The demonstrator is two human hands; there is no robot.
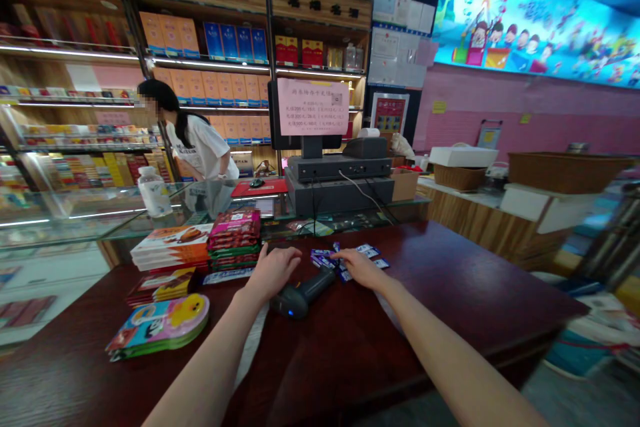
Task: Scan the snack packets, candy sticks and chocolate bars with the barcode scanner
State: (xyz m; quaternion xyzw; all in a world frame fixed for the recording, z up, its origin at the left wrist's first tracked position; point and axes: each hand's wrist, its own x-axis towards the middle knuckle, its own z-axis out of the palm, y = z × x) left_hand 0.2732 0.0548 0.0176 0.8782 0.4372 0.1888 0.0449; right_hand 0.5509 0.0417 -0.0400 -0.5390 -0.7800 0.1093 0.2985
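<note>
My right hand point(364, 269) reaches over several small purple-and-white packets point(370, 251) scattered on the dark wooden table; its fingers stretch left and touch them. To its left, my left hand point(276, 268) hovers low with fingers apart, beside the stacked snacks. Between my arms lies a black handheld barcode scanner point(303, 295) with a blue light. Left of my left hand are a stack of red and green snack bags point(234, 237), white-and-orange boxes point(173, 243), a blue-white strip packet point(229, 275), red-and-yellow packs point(163, 285) and colourful flat packs point(160, 327).
Behind the table point(450, 293) stand a glass counter point(120, 207) with a white bottle point(154, 192), and a cash register point(340, 173) with a pink sign point(313, 107). A person point(200, 137) in a white shirt leans behind the counter. Baskets point(565, 170) sit at right.
</note>
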